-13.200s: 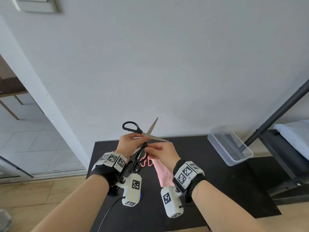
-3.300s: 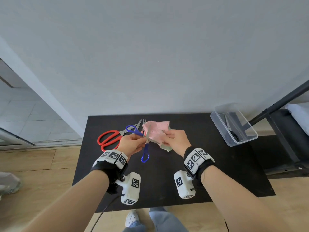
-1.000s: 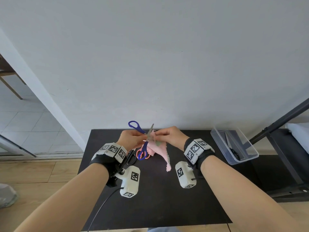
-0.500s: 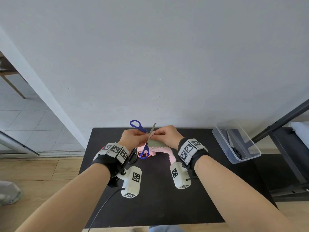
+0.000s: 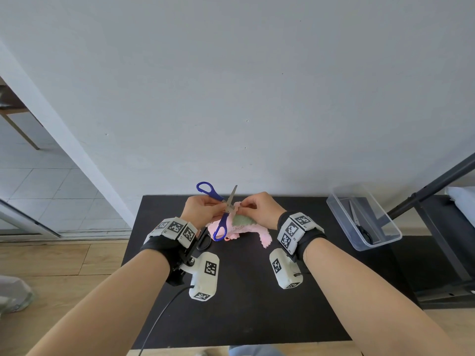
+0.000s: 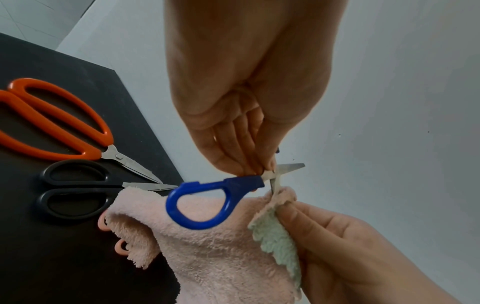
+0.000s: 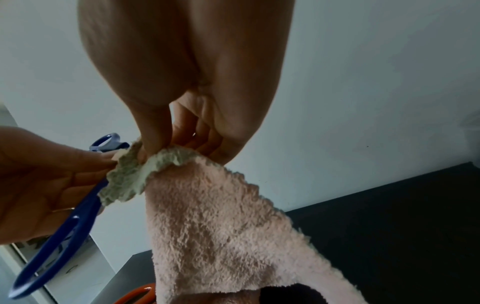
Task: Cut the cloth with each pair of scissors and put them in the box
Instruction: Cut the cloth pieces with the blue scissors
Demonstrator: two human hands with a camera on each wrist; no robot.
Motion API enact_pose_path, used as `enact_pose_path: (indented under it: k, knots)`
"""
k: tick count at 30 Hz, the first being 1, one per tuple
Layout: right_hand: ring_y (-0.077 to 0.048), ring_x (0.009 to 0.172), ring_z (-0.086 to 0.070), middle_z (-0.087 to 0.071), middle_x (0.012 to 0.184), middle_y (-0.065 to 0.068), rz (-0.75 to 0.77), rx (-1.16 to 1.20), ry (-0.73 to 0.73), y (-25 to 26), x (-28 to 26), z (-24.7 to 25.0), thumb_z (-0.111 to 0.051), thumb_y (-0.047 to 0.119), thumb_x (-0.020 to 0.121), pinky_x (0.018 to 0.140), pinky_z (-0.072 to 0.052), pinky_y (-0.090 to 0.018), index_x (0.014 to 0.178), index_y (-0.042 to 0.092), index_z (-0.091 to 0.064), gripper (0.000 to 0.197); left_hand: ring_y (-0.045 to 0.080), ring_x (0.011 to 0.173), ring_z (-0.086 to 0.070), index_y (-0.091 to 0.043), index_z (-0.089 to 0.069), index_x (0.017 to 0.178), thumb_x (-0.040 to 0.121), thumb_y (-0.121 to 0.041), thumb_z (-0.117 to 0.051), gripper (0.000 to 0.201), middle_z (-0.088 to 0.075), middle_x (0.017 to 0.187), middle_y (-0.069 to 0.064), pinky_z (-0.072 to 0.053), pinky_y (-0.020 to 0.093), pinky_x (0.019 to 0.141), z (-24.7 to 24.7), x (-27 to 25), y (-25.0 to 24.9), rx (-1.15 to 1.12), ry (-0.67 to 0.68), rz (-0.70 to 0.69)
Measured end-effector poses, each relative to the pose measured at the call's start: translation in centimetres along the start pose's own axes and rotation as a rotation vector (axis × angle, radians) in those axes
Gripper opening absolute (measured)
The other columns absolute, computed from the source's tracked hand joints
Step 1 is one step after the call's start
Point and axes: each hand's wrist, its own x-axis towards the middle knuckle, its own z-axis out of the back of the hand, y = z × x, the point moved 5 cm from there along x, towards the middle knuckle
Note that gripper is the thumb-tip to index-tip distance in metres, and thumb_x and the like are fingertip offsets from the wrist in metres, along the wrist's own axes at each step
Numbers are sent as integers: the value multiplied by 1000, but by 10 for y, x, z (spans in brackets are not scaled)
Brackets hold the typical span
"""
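Note:
My left hand [image 5: 205,209] pinches the blue-handled scissors [image 5: 221,226] near their pivot, above the black table [image 5: 257,304]. The blades stand spread: one points up and the other meets the cloth's edge. In the left wrist view the left hand [image 6: 246,160] holds the scissors [image 6: 233,182] just behind the blades. My right hand [image 5: 257,209] pinches the top edge of the pink cloth [image 5: 246,228], which has a green border; the rest droops onto the table. The right wrist view shows the right hand [image 7: 161,144] pinching the cloth [image 7: 221,226].
A clear plastic box [image 5: 380,243] at the table's right end holds black scissors [image 5: 359,224]. Left of the cloth lie orange-handled scissors [image 6: 88,153] and black-handled scissors [image 6: 78,185]. Small pink handle rings [image 6: 120,246] poke out from under the cloth. A dark metal frame [image 5: 424,194] stands right.
The black scissors held earlier now lie in the box, and my left hand has the blue pair. Over the last second the cloth's hanging end has settled onto the table; the hands barely moved.

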Motion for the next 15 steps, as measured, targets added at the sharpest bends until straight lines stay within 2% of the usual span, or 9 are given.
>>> enact_pose_path:
  k: [2,5,9,11,12,13,14,15]
  knots:
    - [-11,79,-56,-71,93,-15,-9,5,3,-2,-1,1,-64,21,90,76,-46,-24,97,1,-72,23,24,80,-69,-3,-67,85,83,-1,-68,3,-70,88,16,-58,32,80,-1,1,1,-8,-2,2]
    - [-12,83,-59,-72,98,-15,-23,-11,6,-7,-2,4,-65,19,89,84,-49,-30,98,0,-72,22,19,76,-68,-5,-68,85,83,-3,-69,3,-70,84,10,-57,23,70,0,0,1,9,-14,-3]
    - [-10,79,-58,-70,92,-9,-44,-40,17,-13,-3,10,-64,20,90,76,-47,-22,98,2,-72,21,15,70,-66,-8,-68,83,83,-6,-69,3,-70,84,9,-48,19,60,3,-1,0,58,-28,1]
    - [-12,79,-60,-70,90,-8,-70,-44,7,-22,-5,18,-64,19,90,75,-48,-25,97,3,-72,19,18,71,-65,-6,-68,87,83,-5,-69,3,-70,87,13,-47,16,54,12,2,0,7,-67,21]
    - [-13,80,-61,-70,90,-7,-82,-37,-8,-27,-8,23,-64,18,90,77,-49,-27,97,4,-73,19,21,74,-65,-6,-68,87,84,-5,-69,4,-70,90,15,-51,19,58,19,4,1,-25,-81,38]
    - [-14,83,-62,-70,92,-7,-92,-19,-29,-31,-10,28,-64,18,89,80,-49,-28,98,4,-72,19,24,77,-64,-6,-69,87,83,-6,-69,4,-70,92,19,-54,25,67,25,5,0,-41,-78,52]
    - [-15,86,-63,-71,95,-8,-98,12,-54,-35,-12,32,-65,18,89,83,-49,-28,100,3,-72,20,26,79,-63,-7,-70,87,83,-8,-70,5,-70,94,21,-55,32,77,29,6,-1,-20,-61,61]
    - [-14,88,-63,-71,97,-9,-97,54,-81,-36,-13,34,-66,18,88,85,-49,-28,100,3,-72,21,26,79,-63,-7,-72,87,82,-9,-71,5,-70,93,22,-53,35,82,30,7,-1,32,-35,60]
